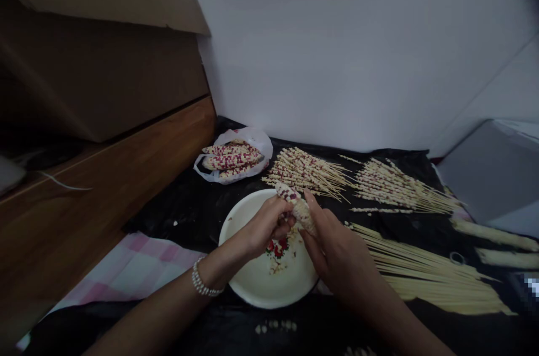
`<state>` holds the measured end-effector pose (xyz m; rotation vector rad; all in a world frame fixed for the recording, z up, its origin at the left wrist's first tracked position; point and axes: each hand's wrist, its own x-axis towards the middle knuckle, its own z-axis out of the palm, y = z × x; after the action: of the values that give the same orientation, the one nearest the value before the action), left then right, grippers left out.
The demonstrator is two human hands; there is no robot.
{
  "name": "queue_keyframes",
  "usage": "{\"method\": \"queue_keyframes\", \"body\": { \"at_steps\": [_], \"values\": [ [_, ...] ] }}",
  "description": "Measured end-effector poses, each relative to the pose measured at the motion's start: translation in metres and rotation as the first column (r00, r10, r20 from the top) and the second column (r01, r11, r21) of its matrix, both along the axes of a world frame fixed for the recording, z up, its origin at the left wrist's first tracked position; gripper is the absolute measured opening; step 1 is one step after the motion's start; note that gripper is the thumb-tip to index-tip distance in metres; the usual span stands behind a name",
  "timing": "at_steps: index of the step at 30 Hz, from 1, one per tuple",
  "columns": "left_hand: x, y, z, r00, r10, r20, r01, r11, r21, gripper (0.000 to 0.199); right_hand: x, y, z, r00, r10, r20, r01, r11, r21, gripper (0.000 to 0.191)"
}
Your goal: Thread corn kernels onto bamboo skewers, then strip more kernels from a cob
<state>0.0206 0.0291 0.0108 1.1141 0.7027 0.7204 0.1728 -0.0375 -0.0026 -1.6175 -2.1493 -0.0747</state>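
Note:
Both my left hand (265,227) and my right hand (337,249) grip a speckled white and dark-red corn cob (298,206) above a white bowl (295,283). A few red and white kernels lie in the bowl, though they may be a printed pattern. A beaded bracelet (202,282) circles my left wrist. Beyond the bowl, a white plastic bag (252,140) holds several similar cobs (231,158). Bundles of kernel-threaded wooden skewers (305,172) lie to the far right of my hands, and a sheaf of bare skewers (433,272) lies nearer on the right.
A black plastic sheet (181,221) covers the work surface, with loose kernels (273,326) near its front. A pink checked cloth (130,269) lies to the left, beside a wooden ledge (105,170). A cardboard box (101,64) rises at left, and a white wall stands behind.

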Motion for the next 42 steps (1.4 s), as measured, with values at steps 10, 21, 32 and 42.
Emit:
{"method": "queue_keyframes", "body": {
  "at_steps": [10,21,32,42],
  "values": [
    [-0.001,0.002,0.0,0.995,-0.016,0.098,0.029,0.991,-0.132,0.006,0.005,0.004,-0.003,0.944,0.091,-0.318,-0.131,0.985,-0.109,0.058],
    [0.003,-0.002,-0.007,0.998,0.062,-0.029,-0.06,0.996,0.065,0.019,-0.005,0.001,-0.004,0.99,-0.001,-0.139,-0.015,0.993,-0.117,0.06],
    [0.011,-0.006,-0.005,0.989,0.15,-0.006,-0.15,0.989,0.013,0.015,-0.006,0.001,-0.004,0.971,0.036,-0.235,-0.075,0.984,-0.161,0.06],
    [-0.004,0.001,0.002,0.99,-0.042,0.131,0.071,0.973,-0.22,0.018,0.002,0.003,-0.005,0.952,0.039,-0.304,-0.085,0.986,-0.142,0.058]
  ]
}}
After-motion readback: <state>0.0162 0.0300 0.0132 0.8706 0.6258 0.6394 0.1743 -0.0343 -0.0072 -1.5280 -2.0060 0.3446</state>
